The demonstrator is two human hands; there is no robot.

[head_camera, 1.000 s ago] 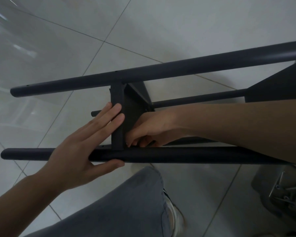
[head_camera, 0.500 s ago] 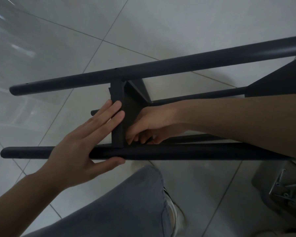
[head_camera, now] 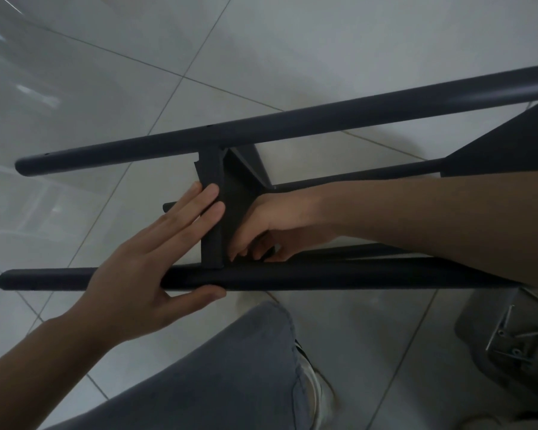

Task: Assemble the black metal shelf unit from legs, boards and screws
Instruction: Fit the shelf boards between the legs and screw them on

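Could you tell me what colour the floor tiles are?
The floor tiles are glossy white, seen in the head view.

Four legs (head_camera: 292, 125), two boards (head_camera: 212, 212).

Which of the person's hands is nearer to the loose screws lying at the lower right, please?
Right. The right hand works at the board's corner, on the side towards the screws; the left hand, with straight fingers against the board, is farther away.

No text, label or number is readable — none anywhere.
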